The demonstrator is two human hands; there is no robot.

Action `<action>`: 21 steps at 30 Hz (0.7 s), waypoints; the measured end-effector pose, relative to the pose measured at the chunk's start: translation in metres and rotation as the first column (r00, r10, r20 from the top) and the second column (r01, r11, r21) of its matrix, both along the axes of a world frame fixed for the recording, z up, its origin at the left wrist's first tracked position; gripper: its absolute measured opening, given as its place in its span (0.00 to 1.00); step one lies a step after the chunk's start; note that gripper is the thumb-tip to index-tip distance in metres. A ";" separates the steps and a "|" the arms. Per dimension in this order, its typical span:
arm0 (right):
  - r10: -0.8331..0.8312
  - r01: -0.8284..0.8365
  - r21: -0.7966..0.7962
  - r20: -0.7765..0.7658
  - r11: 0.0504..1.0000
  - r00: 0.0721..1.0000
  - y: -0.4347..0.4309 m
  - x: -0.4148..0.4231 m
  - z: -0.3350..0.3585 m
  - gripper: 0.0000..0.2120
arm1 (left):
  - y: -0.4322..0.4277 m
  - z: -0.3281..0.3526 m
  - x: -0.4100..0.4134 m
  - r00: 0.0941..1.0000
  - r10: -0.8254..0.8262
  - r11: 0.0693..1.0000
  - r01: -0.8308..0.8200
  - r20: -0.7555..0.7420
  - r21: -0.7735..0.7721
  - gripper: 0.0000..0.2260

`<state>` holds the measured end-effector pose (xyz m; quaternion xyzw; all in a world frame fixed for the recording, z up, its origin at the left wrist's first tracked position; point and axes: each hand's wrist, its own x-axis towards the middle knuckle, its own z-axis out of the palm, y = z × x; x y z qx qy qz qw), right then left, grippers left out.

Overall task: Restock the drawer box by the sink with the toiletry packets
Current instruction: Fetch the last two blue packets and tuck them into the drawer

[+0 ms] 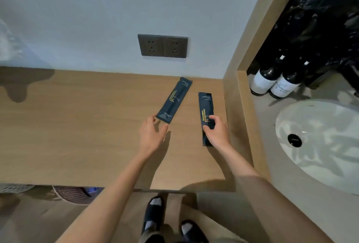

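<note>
Fingers (214, 118) grip packet (205, 104) beside sink (295, 112).

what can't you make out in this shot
- Drawer box: not in the head view.
- Print on left packet and right packet: too small to read.
- Part of the right packet: covered by the right hand.
- Labels on the bottles: too small, tops in shadow.

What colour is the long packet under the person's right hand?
The long flat packet is dark navy with gold stripes; the head view shows it.
</note>
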<state>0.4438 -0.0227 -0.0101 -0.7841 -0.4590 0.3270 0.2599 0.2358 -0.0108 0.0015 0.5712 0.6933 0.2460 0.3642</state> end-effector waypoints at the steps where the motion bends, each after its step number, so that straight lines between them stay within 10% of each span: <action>1: -0.038 0.039 -0.029 0.031 0.999 0.999 0.005 -0.001 -0.006 0.22 | 0.014 -0.005 -0.002 1.000 -0.016 1.000 0.016 -0.013 -0.006 0.26; 15: -0.318 0.338 -0.157 0.139 0.928 0.938 0.020 -0.017 -0.033 0.33 | 0.111 -0.057 0.019 0.960 -0.088 0.994 0.067 -0.266 -0.085 0.32; 21: -0.382 0.381 -0.158 0.025 0.911 0.924 0.022 -0.030 -0.030 0.22 | 0.128 -0.062 0.015 0.965 -0.171 0.980 0.145 -0.198 -0.140 0.23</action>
